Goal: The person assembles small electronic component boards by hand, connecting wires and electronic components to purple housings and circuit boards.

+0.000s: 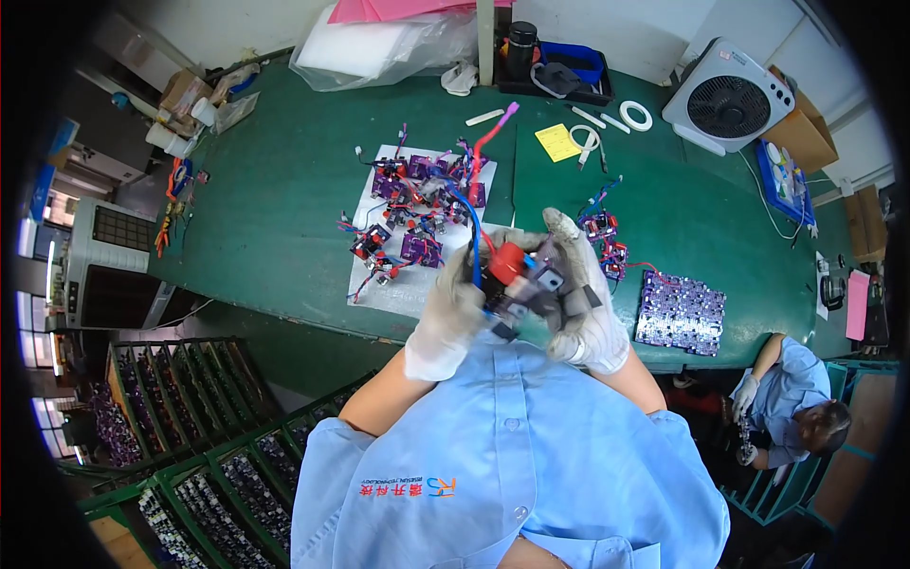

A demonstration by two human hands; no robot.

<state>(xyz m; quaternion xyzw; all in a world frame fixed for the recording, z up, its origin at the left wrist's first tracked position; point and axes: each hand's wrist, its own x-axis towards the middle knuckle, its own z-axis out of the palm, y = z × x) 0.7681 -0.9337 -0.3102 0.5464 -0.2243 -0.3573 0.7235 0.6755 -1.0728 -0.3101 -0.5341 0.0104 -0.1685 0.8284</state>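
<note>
Close to my chest, both gloved hands hold a circuit board assembly [509, 264] with a red part, dark and silvery parts and thick wires; motion smears its details. My left hand [448, 318] wraps its left side, fingers mostly behind it. My right hand [590, 318] is closed round the right side, its grey-soiled fingertips at the far end. A thick red wire [485, 142] with a pink-purple connector and a blue wire rise from the assembly. Beyond my left hand, several purple circuit boards [421, 250] with wires lie on a white foam sheet [393, 300].
Right of my hands, two wired boards [599, 226] and a panel of purple boards [681, 313] lie on the green table [275, 190]. A fan [728, 106] stands far right. Green racks [190, 398] fill the lower left. A co-worker [791, 398] sits lower right.
</note>
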